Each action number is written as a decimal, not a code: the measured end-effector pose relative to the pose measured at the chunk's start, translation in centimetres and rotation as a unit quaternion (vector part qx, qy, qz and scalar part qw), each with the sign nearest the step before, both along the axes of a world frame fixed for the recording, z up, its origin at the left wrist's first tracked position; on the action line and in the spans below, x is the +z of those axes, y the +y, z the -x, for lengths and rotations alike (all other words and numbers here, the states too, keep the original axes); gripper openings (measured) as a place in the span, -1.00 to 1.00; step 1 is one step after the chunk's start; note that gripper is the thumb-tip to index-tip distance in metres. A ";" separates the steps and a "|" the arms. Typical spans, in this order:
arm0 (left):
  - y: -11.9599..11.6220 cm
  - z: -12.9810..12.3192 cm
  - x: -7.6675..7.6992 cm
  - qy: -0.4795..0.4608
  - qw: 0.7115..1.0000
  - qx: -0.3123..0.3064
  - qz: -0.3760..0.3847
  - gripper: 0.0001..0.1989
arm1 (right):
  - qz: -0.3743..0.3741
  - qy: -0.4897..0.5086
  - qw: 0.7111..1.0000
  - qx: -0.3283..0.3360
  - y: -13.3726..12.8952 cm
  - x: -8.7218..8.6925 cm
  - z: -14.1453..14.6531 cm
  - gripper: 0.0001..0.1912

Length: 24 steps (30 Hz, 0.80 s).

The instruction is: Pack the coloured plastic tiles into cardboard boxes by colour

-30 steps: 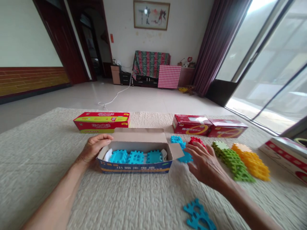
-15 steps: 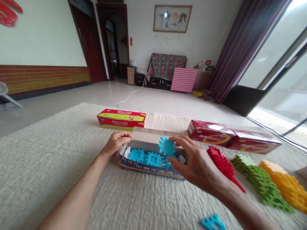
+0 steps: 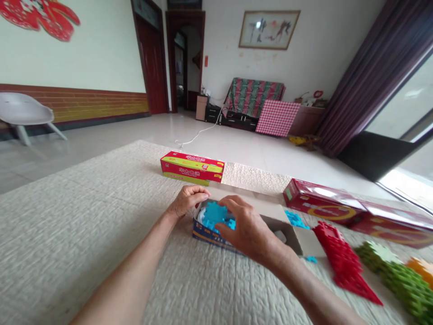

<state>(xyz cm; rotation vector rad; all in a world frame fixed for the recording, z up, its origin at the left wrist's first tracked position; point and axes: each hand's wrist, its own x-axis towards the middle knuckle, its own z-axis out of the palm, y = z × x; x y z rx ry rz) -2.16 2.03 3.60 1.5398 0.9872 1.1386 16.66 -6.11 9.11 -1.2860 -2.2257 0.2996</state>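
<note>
An open blue cardboard box (image 3: 216,242) lies on the textured mat, its flaps folded out. My left hand (image 3: 187,199) pinches the box's back left edge or flap near the corner. Over the left part of the box, my right hand (image 3: 241,221) holds a blue toothed plastic piece (image 3: 215,212) between thumb and fingers. More blue pieces lie beneath it inside the box, partly hidden by the hand. Other blue pieces (image 3: 297,219) rest on the mat behind the box's right end.
A red and yellow box (image 3: 192,168) stands behind the blue box. Two dark red boxes (image 3: 324,201) stand at the right. Red pieces (image 3: 341,253), green pieces (image 3: 392,275) and orange pieces (image 3: 421,271) lie in rows on the right. A white chair (image 3: 25,110) is far left.
The view has turned left. My right hand has moved from the right part of the box to its left part, with a blue piece in its fingers. My left hand remains at the left corner.
</note>
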 end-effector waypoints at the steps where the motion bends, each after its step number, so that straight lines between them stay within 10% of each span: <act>1: 0.0 0.0 0.0 0.003 1.000 0.001 -0.001 -0.81 | -0.010 -0.002 1.000 -0.003 0.0 0.0 0.0 -0.59; 12: 0.2 0.0 -0.4 0.013 1.000 0.010 -0.013 -0.83 | -0.139 0.020 0.968 -0.206 -2.9 3.0 -10.5 -0.75; 18: -0.1 -0.1 -0.2 0.013 0.999 0.032 0.018 -0.82 | -0.008 -0.133 0.958 -0.255 -3.0 0.4 -17.5 -0.84; 24: -0.3 -0.1 0.0 0.021 0.998 0.043 0.044 -0.78 | 0.070 -0.198 0.949 -0.234 -3.8 -1.7 -18.5 -0.88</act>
